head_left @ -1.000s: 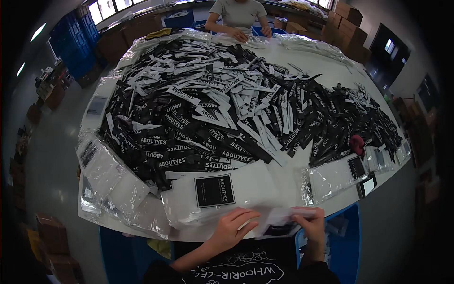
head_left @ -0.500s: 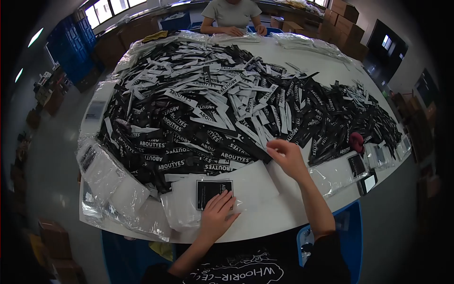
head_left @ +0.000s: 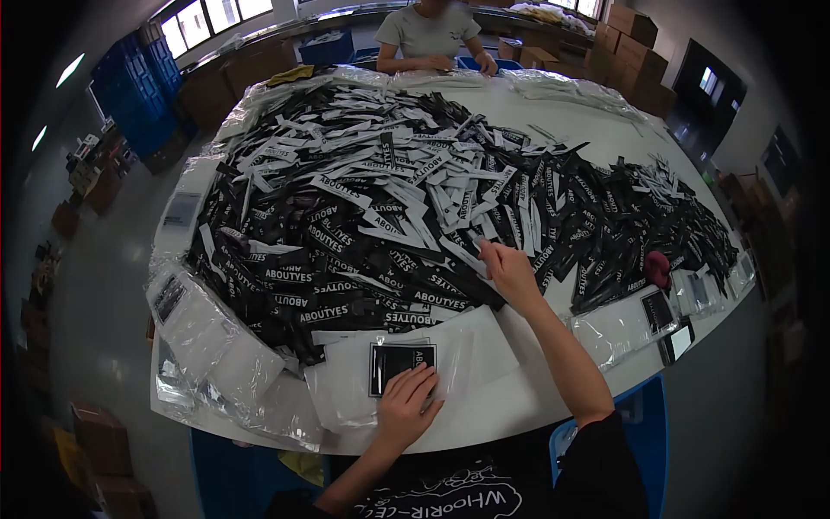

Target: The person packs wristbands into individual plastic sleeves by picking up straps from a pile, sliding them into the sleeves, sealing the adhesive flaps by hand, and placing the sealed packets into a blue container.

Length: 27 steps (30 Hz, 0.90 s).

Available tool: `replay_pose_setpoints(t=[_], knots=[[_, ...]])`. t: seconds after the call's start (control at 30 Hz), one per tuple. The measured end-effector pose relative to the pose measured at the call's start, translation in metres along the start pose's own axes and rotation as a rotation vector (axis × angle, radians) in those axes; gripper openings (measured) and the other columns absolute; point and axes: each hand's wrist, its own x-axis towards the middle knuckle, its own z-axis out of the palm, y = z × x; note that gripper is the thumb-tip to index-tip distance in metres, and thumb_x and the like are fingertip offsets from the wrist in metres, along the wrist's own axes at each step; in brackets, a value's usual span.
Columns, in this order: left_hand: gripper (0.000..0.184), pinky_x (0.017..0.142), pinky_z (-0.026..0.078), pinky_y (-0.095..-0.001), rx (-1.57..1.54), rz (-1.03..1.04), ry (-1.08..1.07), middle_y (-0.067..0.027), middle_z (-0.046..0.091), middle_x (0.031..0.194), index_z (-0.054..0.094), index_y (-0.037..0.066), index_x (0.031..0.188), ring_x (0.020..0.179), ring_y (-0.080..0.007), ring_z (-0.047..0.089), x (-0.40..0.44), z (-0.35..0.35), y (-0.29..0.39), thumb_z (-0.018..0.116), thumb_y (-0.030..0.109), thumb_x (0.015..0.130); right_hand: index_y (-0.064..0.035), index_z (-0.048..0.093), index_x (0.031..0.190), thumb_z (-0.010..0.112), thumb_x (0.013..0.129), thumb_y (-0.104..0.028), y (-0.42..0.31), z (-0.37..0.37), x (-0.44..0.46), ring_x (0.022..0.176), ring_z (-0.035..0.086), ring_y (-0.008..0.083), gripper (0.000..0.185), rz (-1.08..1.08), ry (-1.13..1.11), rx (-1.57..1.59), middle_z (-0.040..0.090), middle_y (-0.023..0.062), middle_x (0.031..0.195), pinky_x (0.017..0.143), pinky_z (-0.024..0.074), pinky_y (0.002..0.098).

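Note:
My left hand (head_left: 408,406) lies flat, fingers stretched, over the lower part of a black printed card (head_left: 391,365) on a clear plastic bag (head_left: 341,394) at the table's near edge. My right hand (head_left: 512,275) is at the near edge of a big pile of black and white strips (head_left: 333,238) printed ABOUTYES. Its fingers are bent and closed together by the end of a white strip (head_left: 464,253). Whether that strip is between the fingertips is hidden. Just below this hand, more translucent bags (head_left: 488,342) lie fanned out beside the card.
Stacked clear bags (head_left: 229,355) line the left edge. At the right are a bag with a black card (head_left: 657,309), a phone (head_left: 679,342) and a dark red item (head_left: 657,268). A person (head_left: 430,43) works across the table. Blue bins (head_left: 238,471) stand below the near edge.
My right hand's fingers have come closer to the white strips and closed more. My left hand stays on the card. The whole view has shifted slightly, and the person opposite has moved their hands.

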Motion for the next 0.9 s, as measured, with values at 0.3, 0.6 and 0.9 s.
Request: replay_pose_setpoints(t=[0.3,0.6,0.9], knots=[[0.038,0.09,0.042,-0.0367,-0.016,-0.007,0.008,-0.0083,0.06,0.106,0.061,0.002,0.099,0.105,-0.0233,0.055,-0.002,0.001,-0.001,0.072,0.012,0.063,0.0027,0.061,0.082,0.065,0.077,-0.019,-0.016,0.024,-0.004,0.068,0.062,0.0269,0.023,-0.239,0.011,-0.388,0.063,0.0161,0.074,0.062,0.0488,0.0329],[0.04,0.091,0.041,-0.0372,0.079,-0.056,0.044,-0.0098,0.059,0.107,0.059,0.002,0.102,0.105,-0.0241,0.055,0.0,0.002,0.001,0.07,0.012,0.065,0.0035,0.059,0.083,0.053,0.087,-0.02,0.017,0.004,-0.01,0.066,0.06,0.0246,0.025,-0.11,0.085,-0.182,0.062,0.0135,0.072,0.064,0.0453,0.0304],[0.031,0.089,0.042,-0.0376,0.018,-0.078,0.077,-0.0123,0.06,0.104,0.058,0.0,0.105,0.1,-0.0255,0.057,0.0,0.003,0.001,0.061,0.006,0.075,-0.0043,0.045,0.073,0.047,0.093,-0.017,-0.005,-0.019,-0.178,0.042,0.036,0.0076,0.024,0.071,0.478,1.04,0.038,-0.0013,0.052,0.042,0.0359,0.0235]])
